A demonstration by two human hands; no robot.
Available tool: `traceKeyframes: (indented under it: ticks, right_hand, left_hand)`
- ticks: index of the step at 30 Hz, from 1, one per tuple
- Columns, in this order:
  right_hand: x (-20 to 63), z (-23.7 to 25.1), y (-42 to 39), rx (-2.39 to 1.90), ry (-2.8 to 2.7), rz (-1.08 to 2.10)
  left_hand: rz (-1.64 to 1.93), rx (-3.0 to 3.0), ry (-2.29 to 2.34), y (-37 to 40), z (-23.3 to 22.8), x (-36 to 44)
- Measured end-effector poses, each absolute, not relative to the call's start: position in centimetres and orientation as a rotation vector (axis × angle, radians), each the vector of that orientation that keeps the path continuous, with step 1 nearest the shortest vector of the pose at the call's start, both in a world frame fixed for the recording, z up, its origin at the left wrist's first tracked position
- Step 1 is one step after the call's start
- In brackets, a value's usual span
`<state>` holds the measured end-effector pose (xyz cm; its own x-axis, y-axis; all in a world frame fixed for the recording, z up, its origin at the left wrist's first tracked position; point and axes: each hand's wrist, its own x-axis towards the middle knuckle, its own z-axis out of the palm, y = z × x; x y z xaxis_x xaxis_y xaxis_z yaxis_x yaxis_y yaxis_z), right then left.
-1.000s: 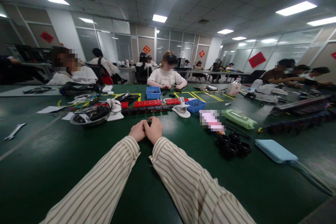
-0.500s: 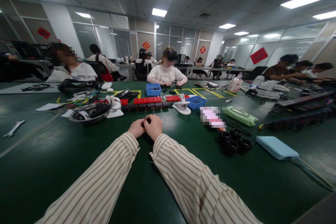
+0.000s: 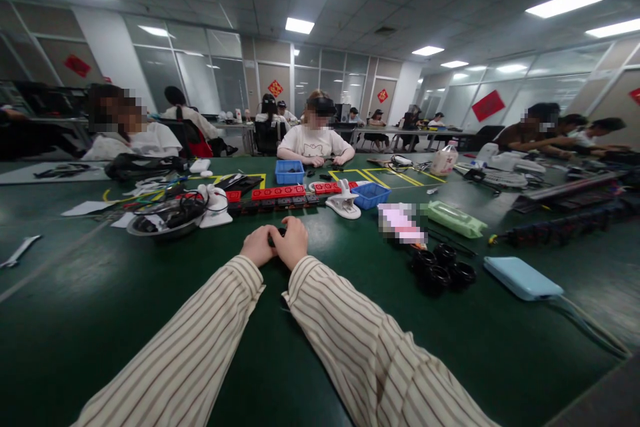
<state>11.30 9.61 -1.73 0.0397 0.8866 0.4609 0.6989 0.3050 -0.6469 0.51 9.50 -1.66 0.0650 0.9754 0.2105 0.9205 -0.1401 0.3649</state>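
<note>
Side by side over the green table, my left hand (image 3: 259, 245) and my right hand (image 3: 293, 242) close round a small black object (image 3: 278, 233). Most of it is covered by my fingers, so its kind does not show. Beyond my hands runs a row of red and black socket strips (image 3: 279, 193). Right of that row stands a white clip (image 3: 343, 201) with a round base, next to a blue bin (image 3: 371, 195). A second blue bin (image 3: 289, 175) sits farther back.
Left are a metal bowl (image 3: 161, 232) of black cables and a wrench (image 3: 21, 251). To the right lie several black ring-shaped parts (image 3: 437, 275), a green packet (image 3: 456, 218) and a light blue power bank (image 3: 523, 277) with a cable. A person (image 3: 316, 137) sits opposite.
The whole view has shifted slightly, with things appearing a little farther left. My hands stay together around the black object, the right thumb and fingers slightly altered.
</note>
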Motion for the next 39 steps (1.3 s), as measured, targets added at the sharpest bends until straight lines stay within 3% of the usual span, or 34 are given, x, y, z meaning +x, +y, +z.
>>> traceKeyframes:
  ticks: [16, 39]
  right_hand:
    - [11.37, -1.45, 9.53, -1.327, -1.853, 0.335]
    - [11.63, -1.14, 9.36, -1.519, -1.907, 0.309]
  left_hand:
    - [0.565, 2.164, 1.893, 9.96, -1.84, -0.16]
    - [0.583, 2.107, 1.977, 9.57, -1.46, 0.26]
